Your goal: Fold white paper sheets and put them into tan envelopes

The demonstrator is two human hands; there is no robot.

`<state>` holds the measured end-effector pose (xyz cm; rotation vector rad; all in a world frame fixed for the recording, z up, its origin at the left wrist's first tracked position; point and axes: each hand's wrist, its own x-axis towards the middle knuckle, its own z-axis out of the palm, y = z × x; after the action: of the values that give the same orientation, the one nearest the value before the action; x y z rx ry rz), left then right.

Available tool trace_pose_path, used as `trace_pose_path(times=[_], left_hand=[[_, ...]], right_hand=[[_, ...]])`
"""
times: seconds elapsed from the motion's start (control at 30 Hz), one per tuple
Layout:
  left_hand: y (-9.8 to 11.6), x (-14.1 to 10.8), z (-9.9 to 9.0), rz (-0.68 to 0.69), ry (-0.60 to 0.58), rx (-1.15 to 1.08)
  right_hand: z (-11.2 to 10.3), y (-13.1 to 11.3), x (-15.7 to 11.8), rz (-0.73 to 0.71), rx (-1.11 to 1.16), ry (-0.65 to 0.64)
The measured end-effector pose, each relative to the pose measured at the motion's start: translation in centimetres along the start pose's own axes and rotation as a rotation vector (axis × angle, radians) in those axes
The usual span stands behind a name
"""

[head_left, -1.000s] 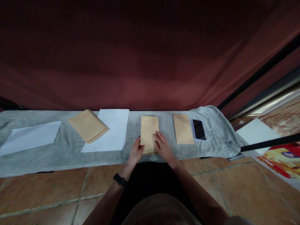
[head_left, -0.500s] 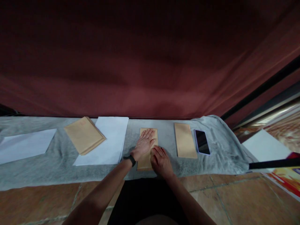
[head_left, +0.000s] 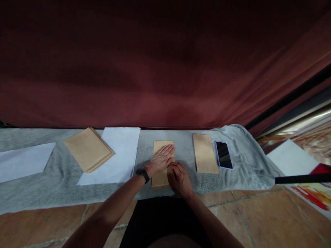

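A brown paper envelope [head_left: 160, 179] lies upright in front of me on the grey cloth. My left hand [head_left: 161, 159] rests flat across its middle, fingers stretched out toward the right edge; a black band is on that wrist. At the envelope's right edge, just below the left fingertips, my right hand [head_left: 179, 177] has its fingers curled in and closed on the edge. The thumb of the right hand is mostly hidden. To the right lies another brown envelope [head_left: 205, 154], with a phone [head_left: 224, 155] in a pale purple case beside it.
A stack of brown envelopes [head_left: 89, 150] overlaps white paper sheets [head_left: 111, 174] on the left. Another white sheet [head_left: 24, 161] lies farther left. The grey cloth [head_left: 248, 165] borders a dark red curtain [head_left: 155, 86]. A black bar [head_left: 301, 179] sticks in at right, above the tiled floor.
My left hand has slid slightly down the envelope and turned its fingers more to the right. My right hand stays at the right edge, its fingers a little more curled.
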<state>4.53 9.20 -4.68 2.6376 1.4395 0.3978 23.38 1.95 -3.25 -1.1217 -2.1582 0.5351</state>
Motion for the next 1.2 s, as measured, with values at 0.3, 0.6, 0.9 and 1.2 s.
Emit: trace_pose_path(times=[0.3, 0.6, 0.9, 1.2], left_hand=[[4.0, -4.1, -1.0, 0.048, -0.031, -0.048], [6.9, -8.8, -1.9, 0.095, -0.080, -0.032], [8.4, -11.9, -2.5, 0.086, -0.065, -0.072], [8.2, -12.0, -2.2, -0.050, 0.018, -0.138]], right_hand=[[0.1, 1.7, 0.1, 0.178, 0.166, 0.141], [1.0, 4.2, 5.9, -0.059, -0.234, -0.195], [1.9, 4.9, 8.3, -0.019, -0.381, -0.225], [1.3, 4.1, 5.7, -0.118, -0.382, -0.280]])
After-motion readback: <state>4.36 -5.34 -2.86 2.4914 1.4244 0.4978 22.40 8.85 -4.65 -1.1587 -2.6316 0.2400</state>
